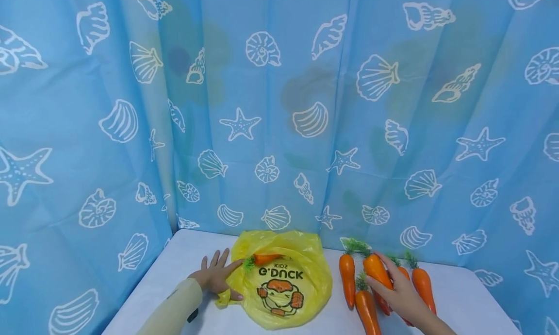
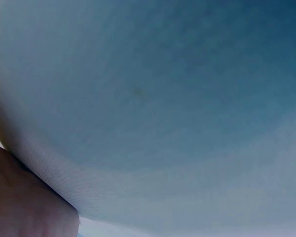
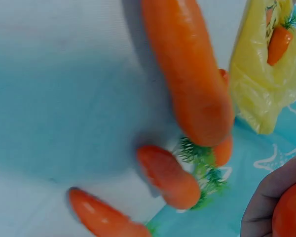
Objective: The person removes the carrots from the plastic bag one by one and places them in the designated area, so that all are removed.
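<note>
In the head view my left hand [image 1: 218,274] lies at the left edge of a yellow plastic bag [image 1: 312,296], fingers spread and touching it. A carrot [image 1: 266,259] with a green top shows at the bag's opening. My right hand [image 1: 399,291] grips an orange carrot [image 1: 377,271] above a group of carrots on the right. In the right wrist view the curled fingers [image 3: 266,205] hold that carrot, partly cut off by the frame. The left wrist view shows mostly pale surface, with a bit of the hand [image 2: 29,202] at lower left.
Around the right hand lie several more carrots: one at left [image 1: 347,279], one in front [image 1: 368,311], one at right [image 1: 422,286], others partly hidden. They rest on a white table [image 1: 209,240]. Blue curtains [image 1: 279,107] printed with shells stand behind and at the left.
</note>
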`<state>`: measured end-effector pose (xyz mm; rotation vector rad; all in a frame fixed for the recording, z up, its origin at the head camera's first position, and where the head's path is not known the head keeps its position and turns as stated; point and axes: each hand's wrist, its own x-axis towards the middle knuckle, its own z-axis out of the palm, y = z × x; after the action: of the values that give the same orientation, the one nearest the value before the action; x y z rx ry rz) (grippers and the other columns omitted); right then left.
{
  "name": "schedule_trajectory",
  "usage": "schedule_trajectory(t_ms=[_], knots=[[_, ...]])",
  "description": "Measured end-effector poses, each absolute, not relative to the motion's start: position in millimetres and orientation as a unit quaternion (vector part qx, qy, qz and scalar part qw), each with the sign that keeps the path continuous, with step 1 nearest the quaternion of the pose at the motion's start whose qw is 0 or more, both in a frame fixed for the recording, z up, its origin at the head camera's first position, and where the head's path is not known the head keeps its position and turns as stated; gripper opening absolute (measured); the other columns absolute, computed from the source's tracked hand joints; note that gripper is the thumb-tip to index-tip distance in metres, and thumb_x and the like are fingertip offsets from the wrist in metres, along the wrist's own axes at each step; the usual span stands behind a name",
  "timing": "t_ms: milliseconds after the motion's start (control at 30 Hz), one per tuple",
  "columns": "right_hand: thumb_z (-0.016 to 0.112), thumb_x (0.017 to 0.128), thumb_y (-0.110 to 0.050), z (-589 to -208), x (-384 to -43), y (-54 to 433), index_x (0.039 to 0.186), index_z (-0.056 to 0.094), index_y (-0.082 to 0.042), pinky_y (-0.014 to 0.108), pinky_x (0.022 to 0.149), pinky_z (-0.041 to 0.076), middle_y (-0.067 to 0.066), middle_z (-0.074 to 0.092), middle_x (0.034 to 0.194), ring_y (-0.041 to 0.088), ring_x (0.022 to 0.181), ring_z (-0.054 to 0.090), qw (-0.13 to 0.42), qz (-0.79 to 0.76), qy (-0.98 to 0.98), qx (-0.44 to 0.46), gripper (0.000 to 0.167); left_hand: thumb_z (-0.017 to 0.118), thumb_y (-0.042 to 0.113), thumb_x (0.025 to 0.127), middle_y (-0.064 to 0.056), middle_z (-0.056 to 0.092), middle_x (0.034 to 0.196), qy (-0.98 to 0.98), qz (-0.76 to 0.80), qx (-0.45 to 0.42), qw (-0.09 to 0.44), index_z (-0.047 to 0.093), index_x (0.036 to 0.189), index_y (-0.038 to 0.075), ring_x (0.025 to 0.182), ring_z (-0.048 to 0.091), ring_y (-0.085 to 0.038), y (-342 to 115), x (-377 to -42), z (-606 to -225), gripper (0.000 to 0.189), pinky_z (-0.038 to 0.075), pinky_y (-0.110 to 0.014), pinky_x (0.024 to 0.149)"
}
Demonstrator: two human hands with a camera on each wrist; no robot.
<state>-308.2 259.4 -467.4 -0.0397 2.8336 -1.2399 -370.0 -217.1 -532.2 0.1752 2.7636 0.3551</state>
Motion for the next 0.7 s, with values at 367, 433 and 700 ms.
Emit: schedule_trajectory(t_ms=[367, 433, 700], knots=[[0.067, 0.082, -0.065, -474.8, -306.2, 275.1, 0.152, 0.015, -0.007, 0.034, 0.062, 0.055, 0.029, 0.048, 0.128, 0.021, 0.076, 0.056, 0.042, -0.405, 0.912, 0.045, 0.105, 0.066, 0.089, 0.055, -0.013, 0.002, 0.168, 0.976, 0.123, 0.061, 0.169, 0.032, 0.153, 0.038, 0.153, -0.001, -0.043, -218.0, -373.2, -535.6, 0.116, -0.008, -0.07, 0.116], [0.067, 0.081, -0.067, -476.2, -305.9, 276.9, 0.15, 0.016, -0.003, 0.033, 0.062, 0.055, 0.03, 0.05, 0.127, 0.021, 0.076, 0.056, 0.042, -0.401, 0.914, 0.051, 0.108, 0.065, 0.09, 0.054, -0.012, 0.001, 0.168, 0.976, 0.121, 0.059, 0.172, 0.031, 0.154, 0.039, 0.153, -0.003, -0.042, -218.2, -374.2, -537.0, 0.117, -0.009, -0.069, 0.116], [0.066, 0.085, -0.063, -483.6, -302.5, 280.9, 0.148, 0.021, 0.0, 0.034, 0.057, 0.054, 0.031, 0.051, 0.125, 0.021, 0.07, 0.058, 0.03, -0.402, 0.911, 0.089, 0.099, 0.066, 0.09, 0.053, -0.012, 0.004, 0.168, 0.976, 0.126, 0.056, 0.168, 0.033, 0.153, 0.037, 0.153, -0.001, -0.043, -219.6, -377.5, -543.3, 0.117, -0.008, -0.07, 0.115]])
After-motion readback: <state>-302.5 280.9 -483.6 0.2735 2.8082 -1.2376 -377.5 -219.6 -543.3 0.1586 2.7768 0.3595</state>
